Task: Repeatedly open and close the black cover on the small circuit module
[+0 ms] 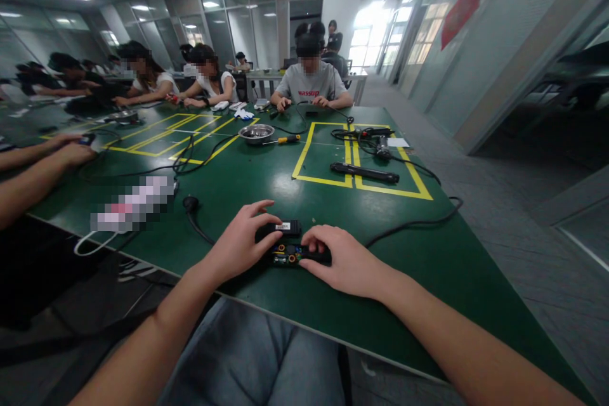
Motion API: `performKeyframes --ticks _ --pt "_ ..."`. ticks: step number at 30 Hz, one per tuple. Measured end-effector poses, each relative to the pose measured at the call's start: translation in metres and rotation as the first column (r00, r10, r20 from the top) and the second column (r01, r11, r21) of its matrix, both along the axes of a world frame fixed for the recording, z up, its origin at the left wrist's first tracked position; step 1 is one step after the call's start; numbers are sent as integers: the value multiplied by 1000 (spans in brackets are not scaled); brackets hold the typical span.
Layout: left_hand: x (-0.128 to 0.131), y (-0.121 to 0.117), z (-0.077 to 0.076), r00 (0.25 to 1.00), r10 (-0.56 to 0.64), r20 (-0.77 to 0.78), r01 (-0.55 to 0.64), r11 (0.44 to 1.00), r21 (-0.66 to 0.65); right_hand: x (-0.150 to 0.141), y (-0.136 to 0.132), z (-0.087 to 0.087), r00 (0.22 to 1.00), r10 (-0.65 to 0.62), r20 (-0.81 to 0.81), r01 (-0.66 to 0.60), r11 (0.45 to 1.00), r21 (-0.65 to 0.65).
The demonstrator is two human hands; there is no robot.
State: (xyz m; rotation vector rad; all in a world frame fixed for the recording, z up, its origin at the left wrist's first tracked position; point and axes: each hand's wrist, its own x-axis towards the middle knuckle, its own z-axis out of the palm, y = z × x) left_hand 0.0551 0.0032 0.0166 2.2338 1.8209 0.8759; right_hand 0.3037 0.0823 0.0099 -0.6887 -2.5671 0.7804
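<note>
On the green table (266,184), near its front edge, lies a small black device (291,255) with its inner parts showing, orange and green bits among them. A black cover piece with a white label (285,227) lies just behind it. My left hand (242,241) rests on the device's left end with curled fingers, the thumb near the labelled piece. My right hand (345,261) is closed over the device's right end. A black cable (413,223) runs off to the right from there.
Behind are yellow taped rectangles (354,181) with a long black tool (365,172), a second tool with cables (378,139), a metal bowl (255,133) and a screwdriver (284,139). A black plug (191,204) lies left. Other people sit around the table; a person's arms (42,165) reach in from the left.
</note>
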Motion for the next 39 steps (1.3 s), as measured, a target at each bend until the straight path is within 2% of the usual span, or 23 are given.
performKeyframes --ticks 3,8,16,23,26,30,33,36,39 --pt "-3 -25 -2 1000 18 3 -18 999 37 3 -1 7 998 -11 66 7 998 62" --pt "-8 -46 -5 996 -80 -37 80 997 -6 5 1 8 989 -8 151 -9 994 108" --pt "-13 -37 0 988 -151 2 150 980 -133 6 4 5 988 19 152 -30 997 74" --pt "-18 -41 8 981 -114 159 132 986 -105 11 3 9 998 25 58 -26 999 20" --pt "-24 -40 7 972 -165 167 181 980 -83 12 5 10 999 49 -7 -49 999 -5" --pt "-30 -36 4 960 -215 180 228 972 -54 13 8 10 999 51 -5 -51 997 -58" --pt "-31 -34 7 963 -228 141 241 967 -82 12 9 10 999 54 -2 -54 996 -69" --pt "-28 -31 16 974 -228 2 226 968 -109 12 10 10 998 67 0 -67 997 -38" --pt "-19 -19 21 977 -183 -114 176 982 -69 12 10 9 998 64 5 -64 998 -18"
